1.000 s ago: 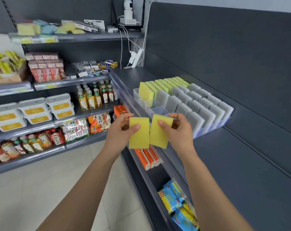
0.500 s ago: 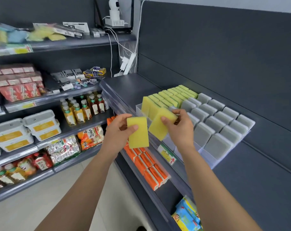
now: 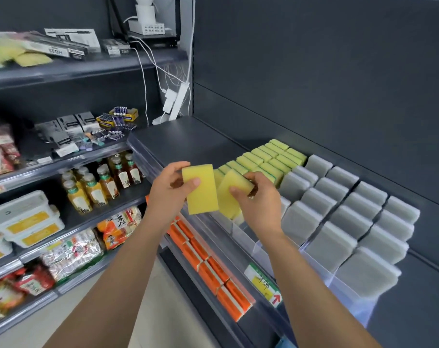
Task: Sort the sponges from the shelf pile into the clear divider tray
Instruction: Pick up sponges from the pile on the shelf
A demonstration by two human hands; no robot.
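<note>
Fingers [image 3: 194, 183] of left hand [image 3: 168, 194] pinch upright yellow sponge [image 3: 202, 190]; right hand [image 3: 261, 205] grips second yellow sponge [image 3: 229, 197], tilted, over front of clear divider tray [image 3: 262, 249].

One yellow sponge [image 3: 202, 189] sits upright in the left hand [image 3: 170, 189]. A second yellow sponge [image 3: 229, 194] tilts in the right hand [image 3: 258, 204], just over the clear divider tray [image 3: 260, 249] (it's on the shelf [image 3: 188, 136]). In the tray, yellow-green sponges [image 3: 271, 156] stand on edge and grey sponges [image 3: 339, 222] fill the other lanes.

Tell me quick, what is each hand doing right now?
The left hand is holding the upright yellow sponge, thumb on its face.
The right hand is holding the tilted yellow sponge.
</note>
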